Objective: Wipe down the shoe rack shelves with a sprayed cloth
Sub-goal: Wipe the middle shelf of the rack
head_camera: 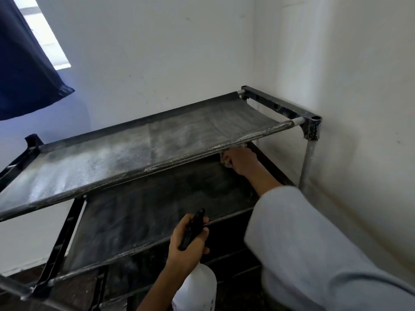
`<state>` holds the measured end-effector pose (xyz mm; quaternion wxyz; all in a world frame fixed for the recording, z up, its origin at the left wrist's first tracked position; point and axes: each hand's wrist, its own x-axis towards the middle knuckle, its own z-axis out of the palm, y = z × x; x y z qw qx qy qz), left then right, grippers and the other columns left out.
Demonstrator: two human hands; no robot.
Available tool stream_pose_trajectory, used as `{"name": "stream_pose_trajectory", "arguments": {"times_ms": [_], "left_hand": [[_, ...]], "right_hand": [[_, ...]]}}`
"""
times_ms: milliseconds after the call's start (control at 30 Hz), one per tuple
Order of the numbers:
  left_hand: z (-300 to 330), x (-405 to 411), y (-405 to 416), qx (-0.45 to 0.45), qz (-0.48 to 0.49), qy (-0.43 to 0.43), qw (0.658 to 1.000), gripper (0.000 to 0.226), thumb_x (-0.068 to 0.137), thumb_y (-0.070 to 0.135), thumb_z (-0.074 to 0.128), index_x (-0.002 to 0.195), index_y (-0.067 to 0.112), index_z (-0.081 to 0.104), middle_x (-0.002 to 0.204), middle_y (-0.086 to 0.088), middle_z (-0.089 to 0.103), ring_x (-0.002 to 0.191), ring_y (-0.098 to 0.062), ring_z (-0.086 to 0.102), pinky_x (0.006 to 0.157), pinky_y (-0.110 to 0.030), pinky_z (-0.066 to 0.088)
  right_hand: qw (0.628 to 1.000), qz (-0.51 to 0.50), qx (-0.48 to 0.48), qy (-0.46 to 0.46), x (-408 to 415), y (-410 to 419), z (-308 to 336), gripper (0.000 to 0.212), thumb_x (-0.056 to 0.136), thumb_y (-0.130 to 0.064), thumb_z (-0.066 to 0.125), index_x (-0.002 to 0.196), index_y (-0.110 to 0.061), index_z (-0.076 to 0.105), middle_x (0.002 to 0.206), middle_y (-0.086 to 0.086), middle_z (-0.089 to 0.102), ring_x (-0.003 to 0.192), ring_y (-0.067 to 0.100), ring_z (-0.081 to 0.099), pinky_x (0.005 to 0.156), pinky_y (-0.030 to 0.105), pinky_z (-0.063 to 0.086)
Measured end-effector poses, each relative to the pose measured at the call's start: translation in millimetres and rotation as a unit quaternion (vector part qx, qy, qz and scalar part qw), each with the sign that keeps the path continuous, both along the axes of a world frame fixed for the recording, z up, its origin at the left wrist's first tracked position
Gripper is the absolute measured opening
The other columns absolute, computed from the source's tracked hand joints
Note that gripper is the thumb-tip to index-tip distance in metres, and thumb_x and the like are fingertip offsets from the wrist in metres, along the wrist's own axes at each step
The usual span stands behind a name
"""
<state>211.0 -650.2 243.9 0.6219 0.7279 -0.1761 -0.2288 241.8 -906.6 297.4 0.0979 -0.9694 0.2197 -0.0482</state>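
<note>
A black shoe rack stands in the corner, its dusty fabric top shelf [125, 158] streaked white. Below it lies the second shelf [139, 216], dark and smeared. My right hand [241, 161] reaches under the top shelf at the far right and grips a pale cloth [225, 160], mostly hidden by the shelf's front rail. My left hand [187, 241] holds a white spray bottle [195, 290] by its black trigger head [192, 228], in front of the second shelf.
White walls close in behind and on the right, where the rack's grey post [307, 162] nearly touches the wall. A dark blue curtain [24, 63] hangs at the upper left. Lower shelves and dark floor lie beneath.
</note>
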Motion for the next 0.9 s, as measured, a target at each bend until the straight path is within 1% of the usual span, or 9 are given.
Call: {"name": "stream_pose_trajectory", "arguments": {"times_ms": [133, 300, 467, 533, 600, 667, 733, 800, 900], "left_hand": [[-1, 1, 1, 0.016, -0.003, -0.001, 1.000, 0.020, 0.092, -0.002, 0.057, 0.095, 0.017, 0.065, 0.097, -0.009, 0.066, 0.060, -0.018, 0.059, 0.054, -0.024, 0.051], [-2, -3, 1, 0.035, 0.001, -0.016, 0.999, 0.018, 0.093, 0.003, 0.058, 0.096, 0.019, 0.065, 0.088, -0.010, 0.065, 0.055, -0.015, 0.060, 0.059, -0.032, 0.053], [1, -5, 0, 0.036, -0.004, -0.025, 0.999, 0.016, 0.094, 0.003, 0.057, 0.097, 0.017, 0.064, 0.085, -0.013, 0.062, 0.056, -0.019, 0.058, 0.054, -0.025, 0.051], [1, -6, 1, 0.025, -0.004, -0.027, 0.999, 0.015, 0.093, 0.002, 0.057, 0.096, 0.015, 0.064, 0.088, -0.016, 0.063, 0.055, -0.019, 0.058, 0.052, -0.021, 0.050], [0, -6, 2, 0.013, 0.001, -0.033, 0.999, 0.014, 0.092, 0.001, 0.058, 0.094, 0.014, 0.064, 0.092, -0.016, 0.065, 0.053, -0.016, 0.059, 0.051, -0.021, 0.050], [-1, -6, 1, 0.009, 0.014, -0.048, 0.999, 0.013, 0.091, 0.001, 0.061, 0.091, 0.013, 0.064, 0.091, -0.013, 0.066, 0.052, -0.013, 0.061, 0.051, -0.021, 0.051], [-3, -4, 0, 0.013, 0.027, -0.060, 0.998, 0.012, 0.089, 0.001, 0.063, 0.091, 0.013, 0.064, 0.088, -0.012, 0.066, 0.056, -0.012, 0.064, 0.051, -0.022, 0.052], [-4, -3, 0, 0.017, 0.036, -0.063, 0.997, 0.013, 0.088, 0.001, 0.064, 0.092, 0.014, 0.063, 0.087, -0.011, 0.066, 0.061, -0.014, 0.065, 0.052, -0.024, 0.054], [-3, 0, -1, 0.024, 0.040, -0.052, 0.998, 0.015, 0.089, 0.000, 0.063, 0.093, 0.014, 0.063, 0.089, -0.011, 0.066, 0.065, -0.020, 0.064, 0.052, -0.022, 0.053]], "right_hand": [[0.996, 0.073, 0.044, -0.022, -29, 11, -10, 0.035, 0.086, -0.001, 0.048, 0.112, -0.015, 0.068, 0.121, 0.006, 0.063, 0.110, 0.023, 0.058, 0.095, 0.027, 0.043], [0.976, 0.186, 0.042, 0.102, -81, 18, 8, 0.054, 0.078, 0.009, 0.046, 0.115, -0.024, 0.068, 0.129, -0.001, 0.060, 0.119, 0.020, 0.054, 0.101, 0.031, 0.042], [0.973, 0.095, 0.037, 0.206, -90, 10, 48, 0.044, 0.086, 0.006, 0.045, 0.117, -0.018, 0.065, 0.120, 0.004, 0.064, 0.109, 0.023, 0.061, 0.087, 0.029, 0.049], [0.987, 0.027, -0.020, 0.160, -72, 9, 55, 0.033, 0.091, -0.002, 0.046, 0.119, -0.012, 0.060, 0.121, 0.011, 0.062, 0.108, 0.028, 0.061, 0.088, 0.035, 0.050], [0.996, -0.020, -0.065, 0.054, -49, 16, 50, 0.028, 0.095, -0.011, 0.042, 0.121, -0.009, 0.054, 0.121, 0.014, 0.058, 0.111, 0.032, 0.057, 0.091, 0.041, 0.048], [1.000, -0.023, -0.014, 0.000, -24, 33, 36, 0.032, 0.097, -0.016, 0.040, 0.128, -0.012, 0.049, 0.128, 0.014, 0.054, 0.116, 0.033, 0.053, 0.094, 0.044, 0.045], [0.998, -0.017, 0.024, 0.055, -2, 56, 16, 0.034, 0.095, -0.018, 0.046, 0.129, -0.020, 0.051, 0.132, 0.009, 0.051, 0.119, 0.035, 0.049, 0.095, 0.051, 0.043], [0.995, -0.014, -0.010, 0.093, 11, 75, 0, 0.036, 0.094, -0.019, 0.050, 0.129, -0.025, 0.051, 0.131, 0.008, 0.049, 0.120, 0.036, 0.046, 0.095, 0.054, 0.040], [0.995, 0.081, 0.004, 0.051, 3, 84, -7, 0.035, 0.094, -0.017, 0.047, 0.124, -0.032, 0.058, 0.129, 0.006, 0.057, 0.116, 0.031, 0.053, 0.095, 0.042, 0.041]]}}
